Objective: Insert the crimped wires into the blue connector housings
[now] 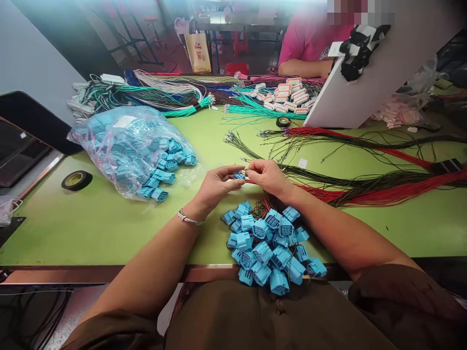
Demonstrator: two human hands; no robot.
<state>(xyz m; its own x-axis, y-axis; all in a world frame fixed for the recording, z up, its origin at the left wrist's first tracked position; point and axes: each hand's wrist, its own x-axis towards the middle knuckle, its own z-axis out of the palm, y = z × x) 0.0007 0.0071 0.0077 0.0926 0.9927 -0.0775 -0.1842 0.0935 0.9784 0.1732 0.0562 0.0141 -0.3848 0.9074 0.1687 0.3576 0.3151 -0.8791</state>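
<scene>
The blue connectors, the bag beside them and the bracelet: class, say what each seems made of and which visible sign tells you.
Blue connectors: apparently moulded plastic, matt, with uniform colour and crisp square cavities.
Bag: thin clear plastic film, glossy; it crinkles and shows the parts inside.
Bracelet on the left wrist: probably metal, judging by its silvery shine, though the look leaves it open.

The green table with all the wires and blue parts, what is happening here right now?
A person holds one small blue connector between the left hand and right hand, above the green table. A pile of blue connectors with wires attached lies at the near edge. A bag of more connectors sits to the left, and red wires lie to the right. Another person sits across the table.
</scene>
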